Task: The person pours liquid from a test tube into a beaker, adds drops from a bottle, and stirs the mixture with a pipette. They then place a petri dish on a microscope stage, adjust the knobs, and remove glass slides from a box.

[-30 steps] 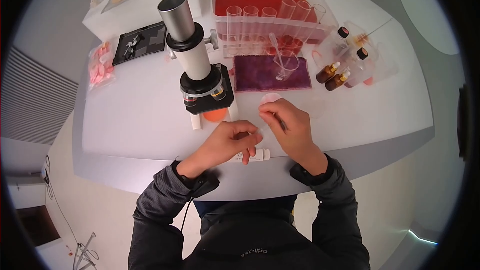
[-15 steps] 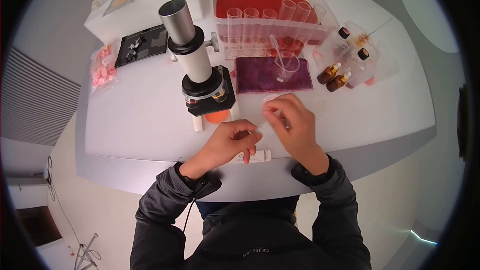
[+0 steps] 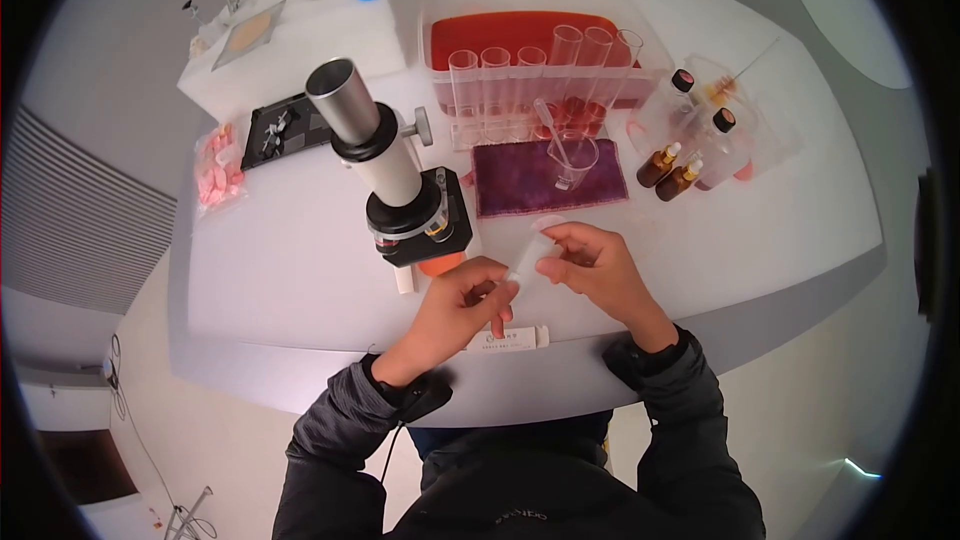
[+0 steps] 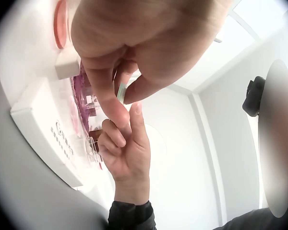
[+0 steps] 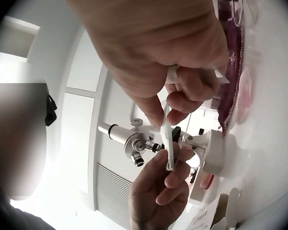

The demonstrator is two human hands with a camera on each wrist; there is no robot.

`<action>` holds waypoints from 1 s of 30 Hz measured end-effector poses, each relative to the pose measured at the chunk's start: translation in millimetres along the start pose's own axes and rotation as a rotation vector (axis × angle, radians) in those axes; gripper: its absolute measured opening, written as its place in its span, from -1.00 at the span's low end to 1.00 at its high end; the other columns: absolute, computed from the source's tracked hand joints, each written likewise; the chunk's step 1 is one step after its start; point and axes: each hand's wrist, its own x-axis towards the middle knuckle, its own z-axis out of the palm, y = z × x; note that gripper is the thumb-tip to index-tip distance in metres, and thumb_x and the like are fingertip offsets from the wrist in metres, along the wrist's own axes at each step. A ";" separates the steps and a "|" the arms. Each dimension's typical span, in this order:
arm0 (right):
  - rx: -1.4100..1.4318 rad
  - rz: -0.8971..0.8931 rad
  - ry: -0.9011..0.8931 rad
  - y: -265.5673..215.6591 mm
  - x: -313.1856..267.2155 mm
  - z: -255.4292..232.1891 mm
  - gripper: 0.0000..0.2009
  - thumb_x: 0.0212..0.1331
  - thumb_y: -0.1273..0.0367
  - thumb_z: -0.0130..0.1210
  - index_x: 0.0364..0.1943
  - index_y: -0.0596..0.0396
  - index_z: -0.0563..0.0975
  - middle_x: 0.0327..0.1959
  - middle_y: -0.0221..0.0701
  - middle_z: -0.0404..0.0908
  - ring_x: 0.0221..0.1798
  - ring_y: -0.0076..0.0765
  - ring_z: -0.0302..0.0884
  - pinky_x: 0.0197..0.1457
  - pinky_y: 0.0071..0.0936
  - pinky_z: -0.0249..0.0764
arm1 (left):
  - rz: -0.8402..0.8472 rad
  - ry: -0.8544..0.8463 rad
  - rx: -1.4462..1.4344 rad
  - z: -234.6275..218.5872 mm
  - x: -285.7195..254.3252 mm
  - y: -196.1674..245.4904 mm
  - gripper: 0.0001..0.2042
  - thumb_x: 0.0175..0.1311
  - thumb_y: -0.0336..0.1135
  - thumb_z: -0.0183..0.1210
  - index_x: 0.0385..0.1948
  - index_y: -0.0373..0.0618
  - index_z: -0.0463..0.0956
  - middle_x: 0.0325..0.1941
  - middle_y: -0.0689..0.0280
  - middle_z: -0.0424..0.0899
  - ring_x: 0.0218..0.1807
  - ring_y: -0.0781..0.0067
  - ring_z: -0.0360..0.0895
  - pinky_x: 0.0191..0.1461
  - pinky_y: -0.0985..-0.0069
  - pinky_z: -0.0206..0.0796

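Together, both hands (image 3: pixel 465 305) pinch a thin translucent strip (image 5: pixel 167 139).

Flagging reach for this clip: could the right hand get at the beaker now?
Likely yes: nothing tall stands between the right hand and the beaker on the purple mat, though that hand now pinches a pale strip.

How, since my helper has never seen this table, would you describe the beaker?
Find the clear tub with red inside, then the purple mat before it. The clear beaker stands there: shorter and wider than the tubes behind, with a dropper leaning inside.
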 end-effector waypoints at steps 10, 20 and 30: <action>0.042 -0.004 -0.036 2.0 1.4 -4.3 -0.73 0.20 0.37 0.30 -0.12 0.28 0.57 -0.48 -0.50 0.54 -0.53 -0.70 0.37 -0.47 -0.68 0.26 | 0.138 0.024 0.126 2.3 1.4 -5.6 -0.79 0.37 -0.48 0.14 -0.11 -0.50 0.48 -0.05 0.20 0.49 -0.38 0.55 0.58 -0.37 0.63 0.46; 0.184 -0.124 0.054 4.8 -0.9 -11.1 -0.76 0.18 0.48 0.26 -0.07 0.25 0.62 -0.52 -0.46 0.56 -0.55 -0.67 0.35 -0.45 -0.66 0.29 | 0.011 -0.102 -0.174 -7.9 3.1 -4.5 -0.56 0.56 -0.13 -0.13 -0.07 -0.47 0.46 -0.26 0.14 0.59 -0.39 0.41 0.57 -0.23 0.54 0.45; 0.025 -0.324 -0.029 1.1 -2.0 -10.5 -0.86 0.08 0.57 0.24 -0.25 0.26 0.63 -0.38 -0.44 0.59 -0.44 -0.65 0.37 -0.40 -0.65 0.29 | -0.250 -0.153 -0.508 -10.7 2.1 1.8 -0.66 0.47 -0.21 0.07 -0.08 -0.43 0.49 -0.35 0.17 0.61 -0.39 0.42 0.58 -0.36 0.53 0.41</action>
